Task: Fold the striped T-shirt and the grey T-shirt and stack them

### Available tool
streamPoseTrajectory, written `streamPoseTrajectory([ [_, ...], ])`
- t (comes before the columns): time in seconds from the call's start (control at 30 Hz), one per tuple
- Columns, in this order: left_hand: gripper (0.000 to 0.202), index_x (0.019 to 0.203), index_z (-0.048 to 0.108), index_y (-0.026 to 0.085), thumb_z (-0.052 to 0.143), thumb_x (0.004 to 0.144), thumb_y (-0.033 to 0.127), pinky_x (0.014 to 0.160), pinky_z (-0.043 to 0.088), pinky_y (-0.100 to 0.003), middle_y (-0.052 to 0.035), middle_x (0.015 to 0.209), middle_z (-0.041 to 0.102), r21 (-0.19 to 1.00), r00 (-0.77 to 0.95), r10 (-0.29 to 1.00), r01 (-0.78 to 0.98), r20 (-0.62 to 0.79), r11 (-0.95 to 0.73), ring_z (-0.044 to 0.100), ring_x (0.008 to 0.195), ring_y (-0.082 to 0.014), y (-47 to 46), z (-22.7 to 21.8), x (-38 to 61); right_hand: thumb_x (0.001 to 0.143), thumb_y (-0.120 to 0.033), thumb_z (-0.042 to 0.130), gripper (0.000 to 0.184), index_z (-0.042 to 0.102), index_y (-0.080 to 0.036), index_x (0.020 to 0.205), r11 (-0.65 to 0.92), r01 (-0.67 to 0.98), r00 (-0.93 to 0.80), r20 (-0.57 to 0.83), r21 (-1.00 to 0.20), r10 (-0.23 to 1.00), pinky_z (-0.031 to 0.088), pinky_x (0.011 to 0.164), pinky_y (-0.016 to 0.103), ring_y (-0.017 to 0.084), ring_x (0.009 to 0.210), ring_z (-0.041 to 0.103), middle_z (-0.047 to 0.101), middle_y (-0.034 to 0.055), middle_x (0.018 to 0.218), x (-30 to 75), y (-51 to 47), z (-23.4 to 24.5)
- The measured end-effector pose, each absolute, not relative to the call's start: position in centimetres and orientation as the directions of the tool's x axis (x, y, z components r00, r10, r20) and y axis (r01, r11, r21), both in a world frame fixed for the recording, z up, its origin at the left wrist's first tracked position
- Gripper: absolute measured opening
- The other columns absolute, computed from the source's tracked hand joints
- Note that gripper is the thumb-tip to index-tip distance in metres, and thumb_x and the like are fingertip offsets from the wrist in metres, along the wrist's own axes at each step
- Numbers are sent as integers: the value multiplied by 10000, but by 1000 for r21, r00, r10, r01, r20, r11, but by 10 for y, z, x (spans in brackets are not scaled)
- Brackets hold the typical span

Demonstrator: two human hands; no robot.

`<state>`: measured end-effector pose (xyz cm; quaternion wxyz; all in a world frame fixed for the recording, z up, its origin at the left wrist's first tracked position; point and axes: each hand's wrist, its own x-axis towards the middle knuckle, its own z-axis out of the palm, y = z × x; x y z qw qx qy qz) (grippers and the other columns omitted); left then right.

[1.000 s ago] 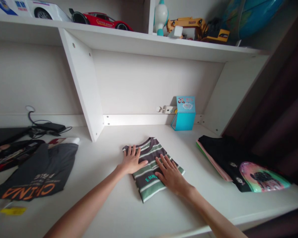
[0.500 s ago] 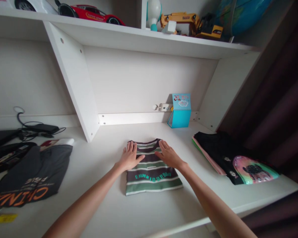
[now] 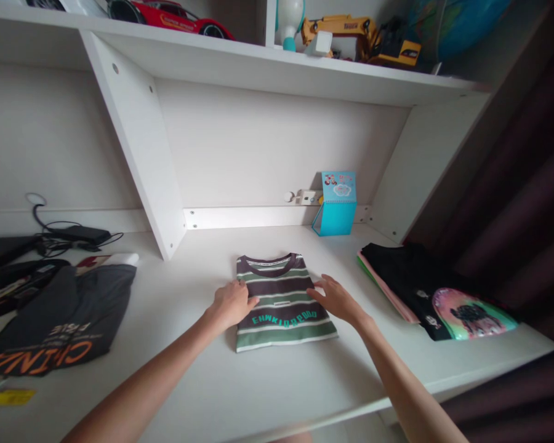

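Note:
A folded striped T-shirt (image 3: 277, 286) in green, dark brown and white lies flat on the white desk, its collar toward the back wall and teal lettering across its front. At its left edge rests my left hand (image 3: 232, 303), thumb spread over the fabric and fingers slightly bent along the side. My right hand (image 3: 339, 298) is at the opposite edge, thumb and forefinger apart, the thumb tip over the shirt's side. Both hands look open, with no cloth pinched between the fingers that I can see.
Folded black clothes (image 3: 410, 289) are stacked at the right. A dark grey garment (image 3: 69, 320) lies at the left near a black adapter with cables (image 3: 80, 235). Behind stands a blue desk calendar (image 3: 336, 209). Overhead, a shelf (image 3: 277, 67) holds toy vehicles and a globe.
Both hands have drawn back from the collar area and outward to the shirt's sides, uncovering its upper part. The shirt stays flat in its place; the view has shifted slightly.

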<state>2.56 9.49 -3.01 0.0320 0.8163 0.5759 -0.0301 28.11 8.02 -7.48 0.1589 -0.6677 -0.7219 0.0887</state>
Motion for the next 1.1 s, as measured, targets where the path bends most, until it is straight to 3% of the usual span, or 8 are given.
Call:
streamPoseTrajectory([
  [0.13, 327, 985, 616, 80, 421, 862, 311, 729, 470, -382, -187, 978, 617, -20, 364, 931, 931, -29, -364, 595, 906, -309, 80, -29, 29, 821, -255, 493, 263, 565, -128, 1040, 114, 908, -52, 162, -404, 985, 340, 941, 337, 240, 1086, 485, 580, 131, 1085, 267, 62, -79],
  [0.23, 275, 973, 616, 101, 461, 841, 285, 763, 459, -365, -182, 997, 604, 53, 371, 928, 928, -40, -368, 600, 901, -289, 85, -32, 26, 781, -192, 508, 247, 536, -131, 1018, 91, 878, -6, 180, -469, 984, 380, 879, 326, 229, 984, 536, 596, 119, 1020, 256, 59, -77],
  [0.37, 394, 1164, 503, 152, 511, 790, 276, 823, 436, -319, -122, 1028, 613, 384, 314, 949, 875, 12, -295, 589, 932, -229, 101, -47, 6, 777, -189, 481, 280, 472, -166, 1055, 57, 817, 41, 157, -574, 987, 445, 691, 257, 162, 736, 586, 628, 53, 864, 254, 56, -69],
  [0.5, 533, 1206, 459, 169, 570, 715, 345, 771, 463, -308, -73, 991, 622, 755, 249, 968, 642, -45, -130, 592, 897, -215, 103, -53, -3, 734, -190, 517, 384, 446, -204, 1111, 35, 759, 74, 140, -650, 987, 456, 644, 218, 125, 673, 586, 636, 11, 831, 265, 54, -63],
  [0.6, 597, 1209, 478, 150, 608, 677, 387, 736, 472, -285, -82, 1062, 597, 891, 280, 953, 453, -119, -22, 587, 885, -204, 89, -43, 7, 709, -175, 530, 448, 461, -223, 1149, 30, 735, 93, 145, -677, 985, 468, 640, 218, 124, 693, 594, 644, 4, 872, 279, 54, -62],
  [0.77, 657, 1290, 417, 138, 607, 690, 328, 686, 477, -300, -60, 933, 640, 905, 321, 945, 415, -53, -91, 577, 670, -153, 67, -36, 40, 674, -122, 512, 253, 660, -214, 857, 89, 765, 45, 191, -637, 980, 466, 705, 251, 151, 716, 596, 658, 6, 880, 304, 49, -57],
  [0.93, 622, 1282, 428, 120, 586, 687, 209, 711, 499, -285, -141, 1293, 436, 860, 385, 900, 368, 203, -352, 557, 658, -106, 62, -42, 84, 718, -172, 469, 314, 650, -208, 972, 138, 836, 48, 321, -531, 946, 422, 859, 331, 219, 947, 576, 604, 51, 1087, 341, 33, -43],
  [1.1, 624, 1307, 399, 155, 558, 704, 153, 749, 504, -281, -140, 1321, 397, 820, 472, 795, 226, 381, -526, 556, 643, -87, 64, -19, 153, 757, -287, 419, 334, 638, -226, 1002, 71, 964, 76, 525, -254, 848, 452, 790, 338, 237, 940, 589, 603, 44, 1112, 410, 15, -6],
])
